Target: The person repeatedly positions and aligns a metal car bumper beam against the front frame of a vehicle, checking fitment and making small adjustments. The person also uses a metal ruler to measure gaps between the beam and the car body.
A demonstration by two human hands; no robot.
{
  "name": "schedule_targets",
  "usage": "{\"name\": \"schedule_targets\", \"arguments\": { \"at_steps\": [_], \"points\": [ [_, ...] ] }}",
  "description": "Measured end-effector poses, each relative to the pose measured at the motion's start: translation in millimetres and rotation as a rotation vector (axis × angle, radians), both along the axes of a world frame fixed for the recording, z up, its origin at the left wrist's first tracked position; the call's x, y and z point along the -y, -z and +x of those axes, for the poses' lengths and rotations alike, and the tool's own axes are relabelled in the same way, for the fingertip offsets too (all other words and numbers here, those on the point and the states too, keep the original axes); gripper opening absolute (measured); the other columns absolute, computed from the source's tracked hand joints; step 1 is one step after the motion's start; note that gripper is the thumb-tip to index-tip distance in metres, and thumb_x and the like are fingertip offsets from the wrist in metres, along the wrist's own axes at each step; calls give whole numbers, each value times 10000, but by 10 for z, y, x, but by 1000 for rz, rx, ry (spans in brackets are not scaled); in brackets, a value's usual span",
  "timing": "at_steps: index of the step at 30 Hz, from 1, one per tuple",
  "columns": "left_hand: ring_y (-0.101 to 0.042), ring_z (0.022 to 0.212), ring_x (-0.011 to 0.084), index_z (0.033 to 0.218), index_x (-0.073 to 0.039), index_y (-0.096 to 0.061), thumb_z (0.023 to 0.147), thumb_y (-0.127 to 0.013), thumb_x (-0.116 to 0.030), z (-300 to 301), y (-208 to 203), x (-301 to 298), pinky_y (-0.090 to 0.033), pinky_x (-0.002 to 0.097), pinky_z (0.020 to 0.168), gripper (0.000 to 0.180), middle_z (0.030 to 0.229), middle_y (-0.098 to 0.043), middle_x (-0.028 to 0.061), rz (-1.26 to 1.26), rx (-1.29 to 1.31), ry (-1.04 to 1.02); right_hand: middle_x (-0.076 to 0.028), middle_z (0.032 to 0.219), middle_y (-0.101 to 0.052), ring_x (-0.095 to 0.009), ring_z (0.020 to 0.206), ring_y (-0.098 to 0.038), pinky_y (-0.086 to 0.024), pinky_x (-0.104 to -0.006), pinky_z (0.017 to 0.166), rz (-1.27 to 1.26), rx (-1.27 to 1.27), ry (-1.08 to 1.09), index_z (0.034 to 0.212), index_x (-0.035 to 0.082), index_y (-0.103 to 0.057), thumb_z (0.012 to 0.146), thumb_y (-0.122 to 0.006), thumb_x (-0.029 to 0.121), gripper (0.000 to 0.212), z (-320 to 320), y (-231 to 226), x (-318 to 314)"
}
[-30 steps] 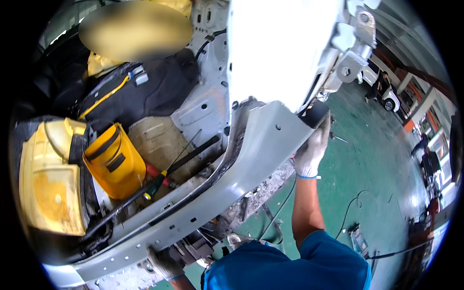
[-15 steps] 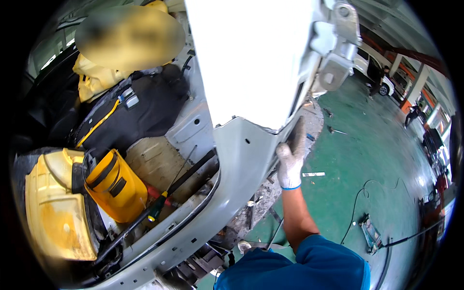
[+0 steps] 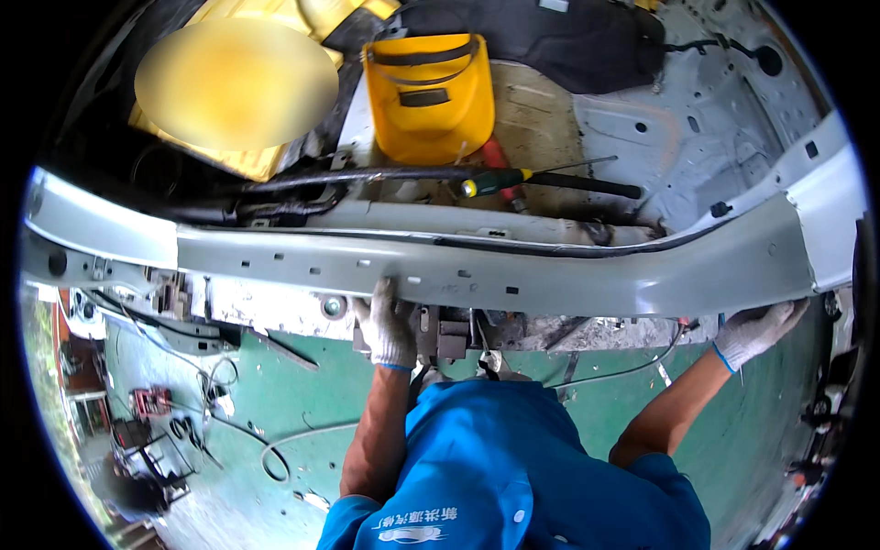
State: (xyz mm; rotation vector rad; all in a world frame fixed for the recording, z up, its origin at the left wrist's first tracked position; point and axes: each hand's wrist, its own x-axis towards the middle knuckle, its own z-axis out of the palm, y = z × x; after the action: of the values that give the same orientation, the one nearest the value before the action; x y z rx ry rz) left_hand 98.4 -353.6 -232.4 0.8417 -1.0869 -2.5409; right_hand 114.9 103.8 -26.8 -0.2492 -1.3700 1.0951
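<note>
A grey panel (image 3: pixel 587 275) spans the view in front of the person. Left of its middle, the gloved left hand (image 3: pixel 386 325) reaches its lower edge, fingertips over the face (whether they pinch it, I cannot tell). Behind the panel sits a yellow mask (image 3: pixel 431 105); then a screwdriver (image 3: pixel 495 181) lies over a black bar (image 3: pixel 591 185). Farthest right, the gloved right hand (image 3: pixel 761 330) meets the lower edge, fingers together, its grip hidden.

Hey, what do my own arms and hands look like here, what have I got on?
Your left hand and right hand wear whitish gloves, greyish toward the fingers, each with a blue band at the wrist. Your forearms are bare below the short blue sleeves of a shirt with a white print.
</note>
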Motion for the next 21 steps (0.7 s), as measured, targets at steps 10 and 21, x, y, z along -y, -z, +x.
{"name": "schedule_targets", "arguments": {
  "at_steps": [10,21],
  "points": [
    [-633,1085,245,1556,-138,-344,915,-754,-138,349,-172,-92,-569,386,790,761,1327,-580,116,1,83,-82,-244,1490,-502,-337,1333,-541,-439,-453,1129,50,14,-88,1530,-92,-393,945,-656,336,771,-32,-32,-124],
    [-643,1060,238,1514,-100,-358,931,-749,-186,386,-85,-50,-570,383,790,707,1303,-577,125,-25,100,-46,-227,1506,-488,-326,1352,-532,-456,-437,1122,244,198,107,1531,-89,-394,965,-611,366,758,62,74,-370]
  ]
}}
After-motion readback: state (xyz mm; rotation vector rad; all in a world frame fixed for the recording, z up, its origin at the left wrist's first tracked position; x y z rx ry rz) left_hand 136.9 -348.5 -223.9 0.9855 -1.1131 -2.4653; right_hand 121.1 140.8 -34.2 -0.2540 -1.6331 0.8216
